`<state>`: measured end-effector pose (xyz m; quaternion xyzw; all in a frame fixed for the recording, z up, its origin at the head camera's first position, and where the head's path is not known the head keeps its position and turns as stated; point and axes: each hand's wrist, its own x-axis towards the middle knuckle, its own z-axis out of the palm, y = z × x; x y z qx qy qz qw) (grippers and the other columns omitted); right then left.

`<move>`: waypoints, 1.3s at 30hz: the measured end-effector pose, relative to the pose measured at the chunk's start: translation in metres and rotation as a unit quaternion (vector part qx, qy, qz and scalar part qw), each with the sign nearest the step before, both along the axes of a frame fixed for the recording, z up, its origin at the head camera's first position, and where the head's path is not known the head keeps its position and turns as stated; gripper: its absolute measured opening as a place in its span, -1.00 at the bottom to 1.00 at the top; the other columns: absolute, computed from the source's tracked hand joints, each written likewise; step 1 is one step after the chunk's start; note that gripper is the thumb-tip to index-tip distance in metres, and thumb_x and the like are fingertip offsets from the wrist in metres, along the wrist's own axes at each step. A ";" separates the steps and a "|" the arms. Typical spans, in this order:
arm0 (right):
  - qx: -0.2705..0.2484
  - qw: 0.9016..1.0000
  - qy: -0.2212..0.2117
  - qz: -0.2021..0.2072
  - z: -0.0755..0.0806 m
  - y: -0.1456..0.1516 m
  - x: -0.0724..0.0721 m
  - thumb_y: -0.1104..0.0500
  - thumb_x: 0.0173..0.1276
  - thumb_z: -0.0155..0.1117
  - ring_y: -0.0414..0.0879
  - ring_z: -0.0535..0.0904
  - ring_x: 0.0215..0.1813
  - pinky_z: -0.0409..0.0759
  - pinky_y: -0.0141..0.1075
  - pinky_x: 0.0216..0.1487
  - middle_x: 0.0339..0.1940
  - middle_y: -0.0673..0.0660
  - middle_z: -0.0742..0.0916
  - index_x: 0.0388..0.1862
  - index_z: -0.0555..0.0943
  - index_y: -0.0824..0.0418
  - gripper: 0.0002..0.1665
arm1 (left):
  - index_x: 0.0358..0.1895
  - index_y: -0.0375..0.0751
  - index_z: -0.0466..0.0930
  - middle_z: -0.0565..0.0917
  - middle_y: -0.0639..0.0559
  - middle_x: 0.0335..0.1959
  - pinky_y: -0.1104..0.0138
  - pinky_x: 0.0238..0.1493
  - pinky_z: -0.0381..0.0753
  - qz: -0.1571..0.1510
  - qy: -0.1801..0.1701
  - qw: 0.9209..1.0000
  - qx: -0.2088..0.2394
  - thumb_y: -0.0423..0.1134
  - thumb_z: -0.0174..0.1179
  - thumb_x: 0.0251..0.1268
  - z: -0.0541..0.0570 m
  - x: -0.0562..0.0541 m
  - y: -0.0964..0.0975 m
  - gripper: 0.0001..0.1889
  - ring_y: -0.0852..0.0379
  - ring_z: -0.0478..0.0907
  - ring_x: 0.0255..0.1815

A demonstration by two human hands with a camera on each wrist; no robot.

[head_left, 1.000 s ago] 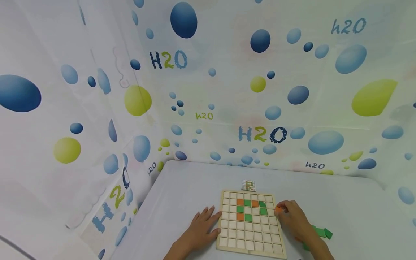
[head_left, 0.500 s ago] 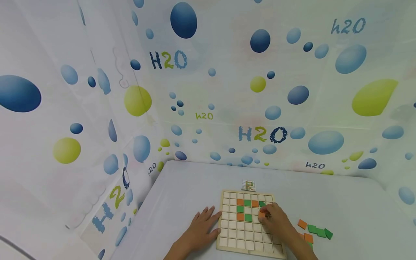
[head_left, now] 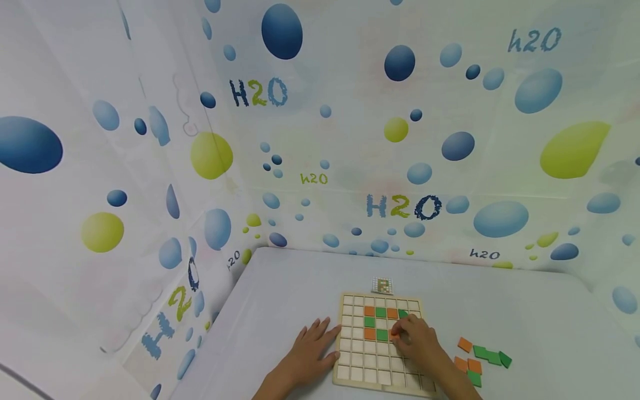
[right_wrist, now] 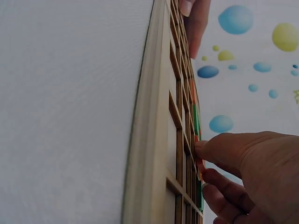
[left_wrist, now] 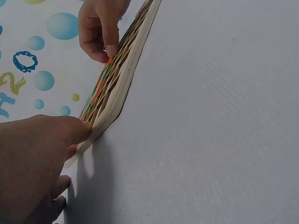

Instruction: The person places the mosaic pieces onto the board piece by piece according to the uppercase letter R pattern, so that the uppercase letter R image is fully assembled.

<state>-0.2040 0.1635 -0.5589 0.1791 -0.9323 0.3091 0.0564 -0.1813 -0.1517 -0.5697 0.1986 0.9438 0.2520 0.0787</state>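
A wooden grid board [head_left: 367, 373] lies on the white table, with orange and green square tiles set in several of its cells. My left hand [head_left: 311, 351] rests at the board's left edge, fingers extended and thumb tip on the rim in the left wrist view. Over the board, my right hand [head_left: 421, 341] pinches an orange tile [right_wrist: 200, 164] between thumb and fingers. That tile sits at the cell just right of a green tile [head_left: 382, 335] in the third row. The fingers hide most of it and some cells behind.
Right of the board lie loose tiles: an orange tile [head_left: 465, 344], a row of green tiles [head_left: 487, 354], and a small cluster with another orange tile [head_left: 474, 365]. A small pattern card [head_left: 382, 285] lies behind the board. A printed curtain [head_left: 350, 133] surrounds the table.
My right hand has brought the orange tile from beyond the board's right edge leftward over the grid, down to the third row. The left hand has stayed in place.
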 end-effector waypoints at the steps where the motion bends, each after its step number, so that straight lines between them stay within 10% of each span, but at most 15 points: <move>1: 0.001 1.000 -0.001 0.001 0.000 0.000 0.000 0.19 0.28 0.59 -0.07 0.60 -0.13 0.51 -0.12 -0.23 -0.20 -0.14 0.65 -0.28 0.67 -0.07 -0.77 | 0.65 0.18 0.28 0.21 -0.15 0.70 -0.35 0.60 0.03 0.000 0.000 1.000 0.000 0.21 0.07 0.60 0.000 0.000 0.000 -0.34 -0.28 0.07 0.72; 20: -0.009 0.999 -0.034 -0.021 0.009 0.018 0.012 0.16 0.36 0.54 -0.12 0.57 -0.13 0.48 -0.17 -0.18 -0.11 -0.09 0.66 -0.22 0.74 -0.04 -0.88 | 0.65 0.14 0.29 0.21 -0.16 0.70 -0.35 0.60 0.03 0.000 0.004 1.000 -0.002 0.19 0.08 0.60 0.003 0.002 0.001 -0.34 -0.29 0.08 0.71; 39: 0.121 0.949 -0.231 -0.175 0.010 0.192 0.029 0.11 0.37 0.47 0.26 0.63 -0.06 0.63 0.21 -0.19 -0.09 0.40 0.63 0.08 0.59 0.39 -0.54 | 0.64 0.13 0.31 0.23 -0.17 0.69 -0.37 0.58 0.05 -0.002 0.001 1.000 -0.002 0.17 0.11 0.59 0.007 0.003 0.002 -0.35 -0.31 0.09 0.70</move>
